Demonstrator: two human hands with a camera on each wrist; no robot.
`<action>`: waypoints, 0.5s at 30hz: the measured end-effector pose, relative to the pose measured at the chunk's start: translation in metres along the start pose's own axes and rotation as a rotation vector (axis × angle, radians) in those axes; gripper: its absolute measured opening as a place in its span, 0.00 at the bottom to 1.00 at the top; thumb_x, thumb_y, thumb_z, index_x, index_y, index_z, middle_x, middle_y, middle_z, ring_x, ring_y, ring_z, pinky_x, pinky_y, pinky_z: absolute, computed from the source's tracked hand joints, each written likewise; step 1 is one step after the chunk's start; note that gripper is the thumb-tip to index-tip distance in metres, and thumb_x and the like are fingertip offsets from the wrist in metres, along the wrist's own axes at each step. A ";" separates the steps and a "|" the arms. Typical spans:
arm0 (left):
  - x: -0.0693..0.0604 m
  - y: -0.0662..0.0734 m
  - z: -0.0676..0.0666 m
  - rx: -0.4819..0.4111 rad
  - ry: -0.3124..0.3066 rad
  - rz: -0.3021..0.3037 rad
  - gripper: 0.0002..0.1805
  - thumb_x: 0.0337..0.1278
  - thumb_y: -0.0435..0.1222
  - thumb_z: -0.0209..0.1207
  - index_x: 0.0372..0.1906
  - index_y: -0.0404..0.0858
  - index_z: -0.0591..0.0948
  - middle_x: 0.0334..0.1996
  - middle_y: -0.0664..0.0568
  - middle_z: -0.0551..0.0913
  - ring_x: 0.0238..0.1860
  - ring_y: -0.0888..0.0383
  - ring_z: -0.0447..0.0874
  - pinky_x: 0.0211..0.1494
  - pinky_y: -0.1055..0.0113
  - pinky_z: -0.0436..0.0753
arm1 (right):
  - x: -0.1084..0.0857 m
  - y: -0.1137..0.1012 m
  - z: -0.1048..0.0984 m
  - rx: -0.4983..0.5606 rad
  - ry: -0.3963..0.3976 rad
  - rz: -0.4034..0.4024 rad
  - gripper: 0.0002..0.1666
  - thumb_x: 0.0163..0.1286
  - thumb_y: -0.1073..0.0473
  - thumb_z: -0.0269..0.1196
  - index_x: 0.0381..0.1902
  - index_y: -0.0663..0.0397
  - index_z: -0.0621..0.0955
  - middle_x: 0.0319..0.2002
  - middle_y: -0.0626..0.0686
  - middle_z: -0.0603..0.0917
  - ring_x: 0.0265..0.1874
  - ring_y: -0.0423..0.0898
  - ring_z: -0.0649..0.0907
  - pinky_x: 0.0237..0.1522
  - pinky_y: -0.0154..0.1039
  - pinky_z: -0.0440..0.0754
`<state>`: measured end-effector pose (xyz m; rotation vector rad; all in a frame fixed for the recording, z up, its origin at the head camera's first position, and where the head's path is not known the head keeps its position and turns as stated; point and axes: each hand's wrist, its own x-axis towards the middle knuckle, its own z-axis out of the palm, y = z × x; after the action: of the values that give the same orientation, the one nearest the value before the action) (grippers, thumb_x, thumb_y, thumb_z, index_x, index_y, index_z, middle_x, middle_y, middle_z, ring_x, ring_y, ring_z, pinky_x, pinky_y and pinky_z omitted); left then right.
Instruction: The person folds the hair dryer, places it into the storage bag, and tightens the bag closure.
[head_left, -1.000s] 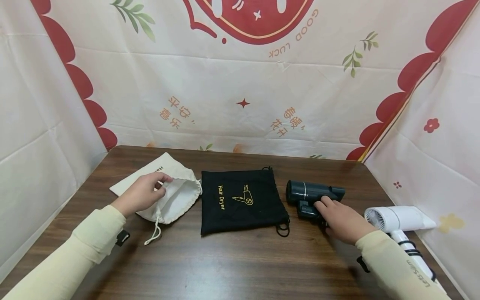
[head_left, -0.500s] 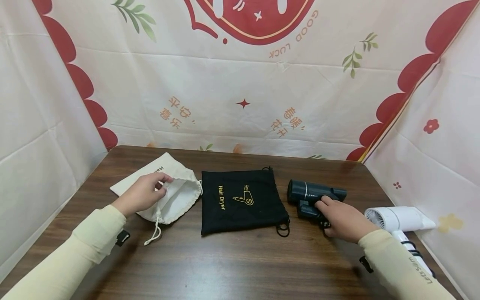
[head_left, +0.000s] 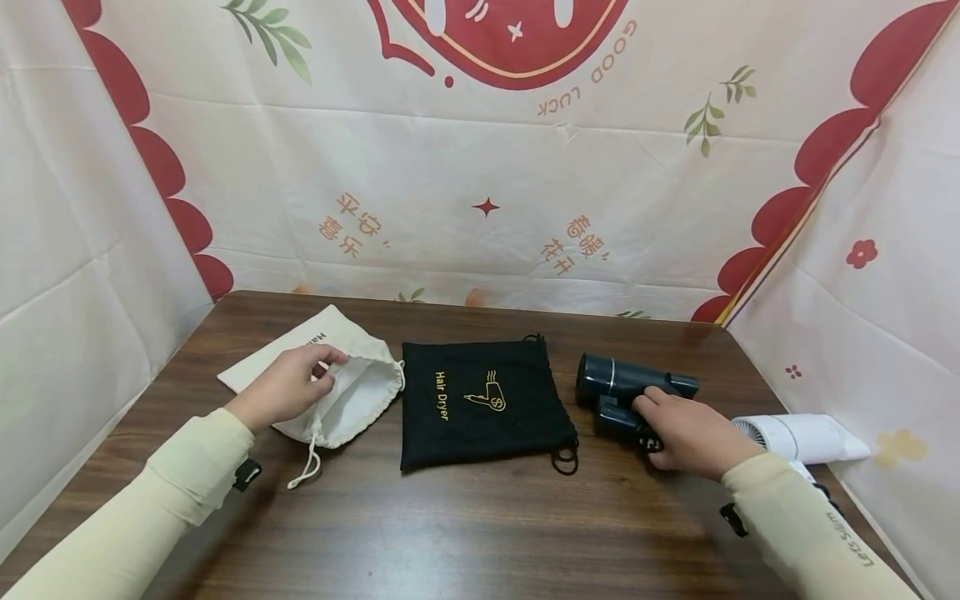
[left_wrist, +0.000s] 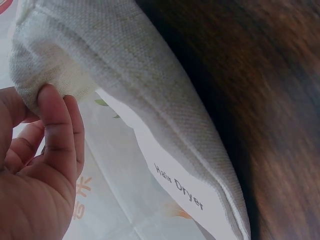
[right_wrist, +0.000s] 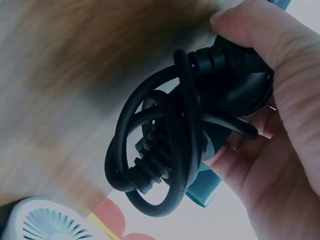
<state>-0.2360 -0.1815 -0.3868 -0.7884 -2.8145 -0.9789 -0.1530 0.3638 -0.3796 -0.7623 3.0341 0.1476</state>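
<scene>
On the left of the table, my left hand [head_left: 288, 387] pinches the rim of a white drawstring bag [head_left: 337, 333], holding its mouth apart. The left wrist view shows the pinched cloth [left_wrist: 65, 82] between thumb and fingers. At the right, my right hand [head_left: 693, 433] grips a dark teal hair dryer [head_left: 618, 379] with a folded handle. Its black cord [right_wrist: 175, 115] is bundled in loops beside my thumb in the right wrist view. Between the hands lies a flat black drawstring bag [head_left: 480, 433] printed "Hair Dryer" in gold.
A white hair dryer [head_left: 813, 437] lies at the table's right edge, its handle partly hidden behind my right sleeve. The brown wooden table [head_left: 435, 533] is bordered by printed white cloth [head_left: 420, 158] at the back and both sides.
My right hand has shifted slightly right with the teal hair dryer, which appears a little raised and turned. My left hand and the white bag stay in place.
</scene>
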 end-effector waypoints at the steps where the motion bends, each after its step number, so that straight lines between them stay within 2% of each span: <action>1: 0.000 0.000 0.000 0.001 0.001 -0.001 0.15 0.58 0.24 0.56 0.51 0.29 0.81 0.48 0.40 0.83 0.39 0.52 0.85 0.40 0.59 0.81 | 0.001 -0.002 -0.002 -0.003 0.005 -0.005 0.30 0.48 0.51 0.78 0.45 0.53 0.77 0.37 0.47 0.74 0.30 0.41 0.76 0.33 0.45 0.81; 7: 0.000 0.003 -0.001 -0.008 -0.004 -0.005 0.15 0.58 0.24 0.56 0.51 0.30 0.81 0.48 0.40 0.83 0.40 0.52 0.85 0.40 0.59 0.80 | 0.007 -0.017 -0.014 -0.032 0.016 -0.042 0.30 0.48 0.50 0.79 0.44 0.53 0.77 0.35 0.46 0.73 0.29 0.40 0.76 0.31 0.43 0.81; 15: -0.002 0.002 -0.001 -0.010 0.000 -0.018 0.15 0.58 0.24 0.57 0.51 0.30 0.81 0.49 0.40 0.83 0.40 0.51 0.85 0.40 0.59 0.81 | 0.013 -0.025 -0.015 -0.081 0.025 -0.077 0.31 0.47 0.49 0.79 0.44 0.54 0.77 0.34 0.46 0.72 0.25 0.38 0.72 0.25 0.38 0.77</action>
<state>-0.2338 -0.1818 -0.3853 -0.7652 -2.8239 -0.9967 -0.1522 0.3340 -0.3679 -0.8910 3.0331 0.2642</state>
